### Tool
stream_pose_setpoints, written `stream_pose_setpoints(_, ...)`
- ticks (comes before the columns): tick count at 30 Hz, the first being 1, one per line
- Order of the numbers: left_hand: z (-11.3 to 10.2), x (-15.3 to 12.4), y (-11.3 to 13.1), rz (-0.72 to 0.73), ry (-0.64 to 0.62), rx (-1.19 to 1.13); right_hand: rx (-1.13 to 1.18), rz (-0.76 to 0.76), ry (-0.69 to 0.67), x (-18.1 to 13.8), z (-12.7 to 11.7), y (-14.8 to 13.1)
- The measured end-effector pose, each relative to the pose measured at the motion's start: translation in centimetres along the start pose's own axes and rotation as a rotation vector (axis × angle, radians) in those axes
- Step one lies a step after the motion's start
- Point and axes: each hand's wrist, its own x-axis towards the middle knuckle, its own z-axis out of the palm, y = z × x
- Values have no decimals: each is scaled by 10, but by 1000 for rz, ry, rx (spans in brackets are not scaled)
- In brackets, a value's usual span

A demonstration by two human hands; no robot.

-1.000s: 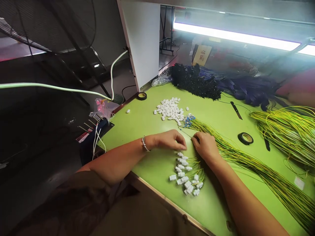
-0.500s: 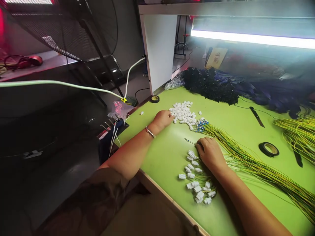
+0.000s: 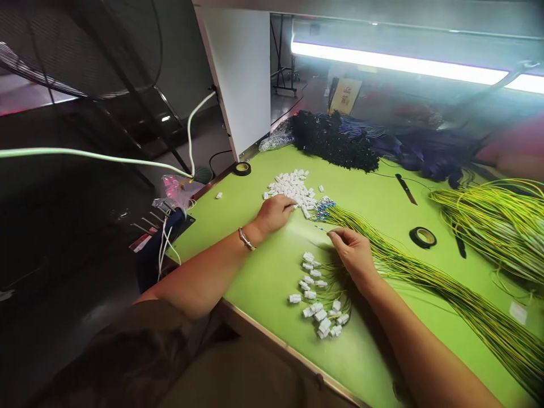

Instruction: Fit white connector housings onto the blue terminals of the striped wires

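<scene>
My left hand [image 3: 275,212] rests at the near edge of a pile of small white connectors [image 3: 292,188] on the green table [image 3: 255,266], fingers curled into the pile; what they hold is hidden. My right hand [image 3: 352,251] pinches one yellow-green wire [image 3: 322,229] with a blue terminal, lifted just off the long bundle of yellow-green wires [image 3: 425,277]. The bundle's blue terminal ends [image 3: 323,208] lie beside the connector pile. Below my right hand lies a cluster of wires with white connectors fitted [image 3: 318,294].
A black tape roll [image 3: 423,237] lies right of the bundle and a smaller roll [image 3: 242,168] sits at the table's far left corner. A second yellow-green bundle [image 3: 493,221], black and purple wire heaps [image 3: 340,139], a black blade [image 3: 407,189], a fan and white cables surround.
My left hand went from beside my right hand up to the white connector pile and stays there. My right hand lifted off the finished cluster, holding a single wire.
</scene>
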Motion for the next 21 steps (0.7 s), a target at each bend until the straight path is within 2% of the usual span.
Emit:
stream_pose_setpoints(2,0,-4,9,-123,-46,-285,-18,3,-7,-1,0,0)
stream_pose_setpoints(5,4,-14,20,-245,-220,-696,-33,-15,14,-4,0,-1)
stream_pose_setpoints(9,15,-26,26,-372,-363,-1060,-20,-109,55,-8,-2,-4)
stream_pose_setpoints(13,22,-27,24,-494,-405,-1196,-71,-196,69,-11,-3,-7)
stream_pose_setpoints(21,19,-24,23,-516,-493,-1183,-105,-264,10,-11,-3,-7)
